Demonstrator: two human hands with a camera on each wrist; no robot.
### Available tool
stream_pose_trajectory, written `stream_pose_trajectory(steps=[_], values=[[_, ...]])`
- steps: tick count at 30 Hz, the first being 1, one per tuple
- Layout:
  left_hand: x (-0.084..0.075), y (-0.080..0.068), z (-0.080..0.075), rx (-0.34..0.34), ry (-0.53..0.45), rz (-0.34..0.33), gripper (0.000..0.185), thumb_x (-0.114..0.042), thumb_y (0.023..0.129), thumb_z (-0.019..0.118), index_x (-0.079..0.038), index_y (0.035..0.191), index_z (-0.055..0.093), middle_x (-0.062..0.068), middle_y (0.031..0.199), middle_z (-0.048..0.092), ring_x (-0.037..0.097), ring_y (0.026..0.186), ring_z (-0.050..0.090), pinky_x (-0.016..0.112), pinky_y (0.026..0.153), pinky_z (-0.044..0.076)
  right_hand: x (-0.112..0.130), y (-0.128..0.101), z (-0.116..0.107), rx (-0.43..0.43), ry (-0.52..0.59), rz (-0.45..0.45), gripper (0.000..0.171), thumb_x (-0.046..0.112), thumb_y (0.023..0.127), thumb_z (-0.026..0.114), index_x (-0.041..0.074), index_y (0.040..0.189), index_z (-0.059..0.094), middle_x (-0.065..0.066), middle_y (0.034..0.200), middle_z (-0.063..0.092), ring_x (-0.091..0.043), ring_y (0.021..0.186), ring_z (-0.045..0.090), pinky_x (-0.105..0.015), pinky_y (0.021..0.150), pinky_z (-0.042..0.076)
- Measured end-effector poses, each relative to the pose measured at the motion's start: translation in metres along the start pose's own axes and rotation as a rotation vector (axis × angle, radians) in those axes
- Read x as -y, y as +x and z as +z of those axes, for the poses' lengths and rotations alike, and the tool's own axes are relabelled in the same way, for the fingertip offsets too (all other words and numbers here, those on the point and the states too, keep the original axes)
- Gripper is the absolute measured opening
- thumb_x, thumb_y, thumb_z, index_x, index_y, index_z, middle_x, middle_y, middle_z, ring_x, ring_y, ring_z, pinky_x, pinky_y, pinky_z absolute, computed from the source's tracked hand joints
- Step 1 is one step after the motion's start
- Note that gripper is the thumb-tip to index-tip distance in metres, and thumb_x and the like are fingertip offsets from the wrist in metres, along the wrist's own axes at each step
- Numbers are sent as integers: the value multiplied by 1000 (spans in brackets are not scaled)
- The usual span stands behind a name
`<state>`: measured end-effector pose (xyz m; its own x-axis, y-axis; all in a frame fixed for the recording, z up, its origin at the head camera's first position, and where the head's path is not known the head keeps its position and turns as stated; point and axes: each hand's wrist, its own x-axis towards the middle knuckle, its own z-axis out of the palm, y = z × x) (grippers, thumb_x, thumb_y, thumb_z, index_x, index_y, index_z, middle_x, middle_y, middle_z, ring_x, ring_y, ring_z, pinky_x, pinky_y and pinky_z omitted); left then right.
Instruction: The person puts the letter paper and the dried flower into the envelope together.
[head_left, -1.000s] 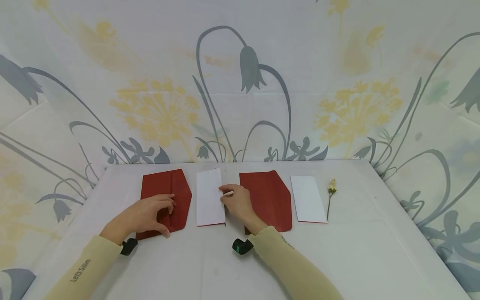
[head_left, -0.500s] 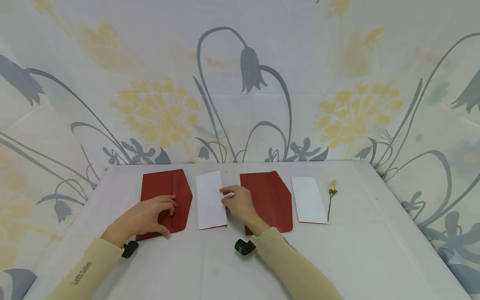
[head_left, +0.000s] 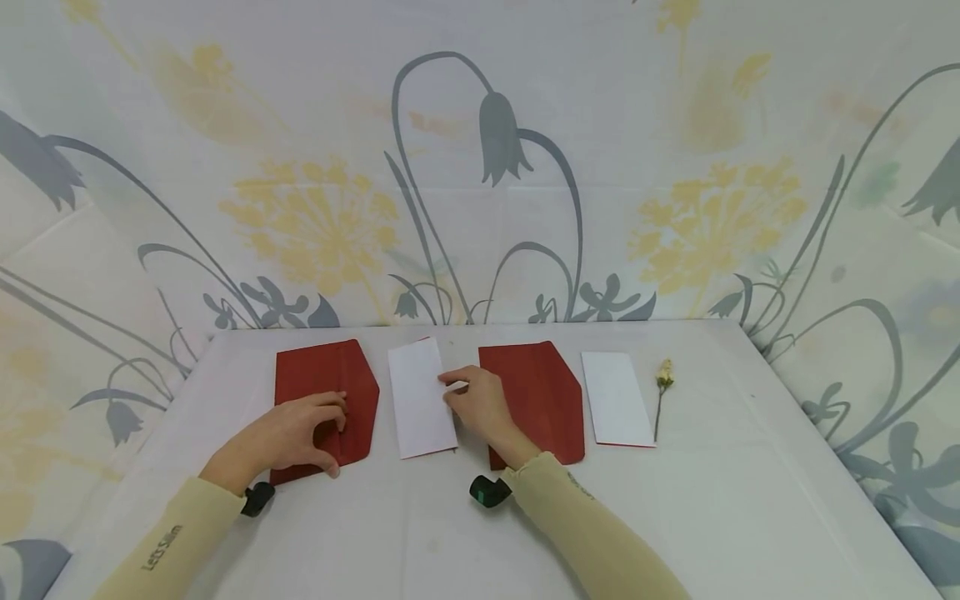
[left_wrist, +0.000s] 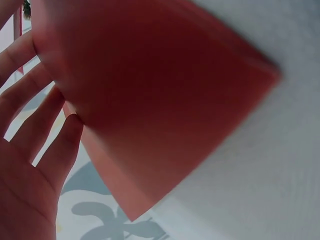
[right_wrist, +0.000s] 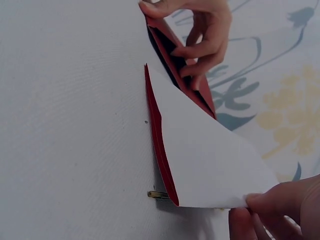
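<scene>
Right wrist: 1 white card (right_wrist: 205, 150), edge in pinch of right hand (right_wrist: 287, 206)

Grey-and-yellow floral backdrop (head_left: 457, 217), white tabletop (head_left: 390, 542), rightmost white card (head_left: 617, 398), dried flower (head_left: 664, 377) just beside it

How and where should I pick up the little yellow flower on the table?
Probably pinch the middle of its thin stem, coming from your right: the flower lies with its stem toward you, and a white card sits close on its left.
</scene>
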<state>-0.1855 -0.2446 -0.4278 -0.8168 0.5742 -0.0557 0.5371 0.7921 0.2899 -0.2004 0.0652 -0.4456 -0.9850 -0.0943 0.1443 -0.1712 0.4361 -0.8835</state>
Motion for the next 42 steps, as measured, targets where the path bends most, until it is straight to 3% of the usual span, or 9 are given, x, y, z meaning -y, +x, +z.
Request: stream_pose_trajectory(steps=[15, 23, 30, 36, 42], values=[[1, 1, -3, -8, -104, 50, 46, -50, 65, 91, -24, 89, 62, 14, 137, 53, 37, 129, 46, 46, 93, 53, 10, 3, 7, 43, 146, 41, 25, -2, 87, 72, 5, 111, 74, -9, 101, 71, -14, 69, 68, -27, 64, 58], [-2, 0, -3, -24, -112, 54, 45, -45, 65, 92, -23, 88, 62, 14, 137, 54, 38, 130, 46, 47, 94, 52, 20, 5, 14, 26, 287, 116, 25, -2, 87, 72, 6, 111, 75, -5, 102, 70, -13, 77, 69, -28, 67, 59], [-3, -1, -3, -35, -111, 70, 45, -45, 64, 93, -23, 86, 60, 13, 135, 55, 36, 127, 49, 47, 96, 51, 22, 6, 28, -5, 350, 146, 24, -4, 85, 72, 3, 107, 75, -7, 98, 70, -13, 73, 68, -28, 65, 59], [-4, 0, -1, -47, -113, 89, 45, -43, 64, 94, -22, 88, 62, 11, 133, 55, 34, 125, 50, 47, 96, 51, 21, 6, 43, -14, 312, 121, 24, -7, 85, 71, 1, 107, 74, -5, 97, 67, -8, 71, 65, -23, 62, 57], [-4, 1, 0, -62, -104, 110, 45, -42, 64, 94, -22, 88, 63, 11, 132, 56, 33, 125, 51, 46, 95, 52, 25, 7, 50, -32, 197, 72, 23, -8, 83, 69, 0, 105, 75, -6, 97, 67, -7, 71, 64, -22, 57, 54]])
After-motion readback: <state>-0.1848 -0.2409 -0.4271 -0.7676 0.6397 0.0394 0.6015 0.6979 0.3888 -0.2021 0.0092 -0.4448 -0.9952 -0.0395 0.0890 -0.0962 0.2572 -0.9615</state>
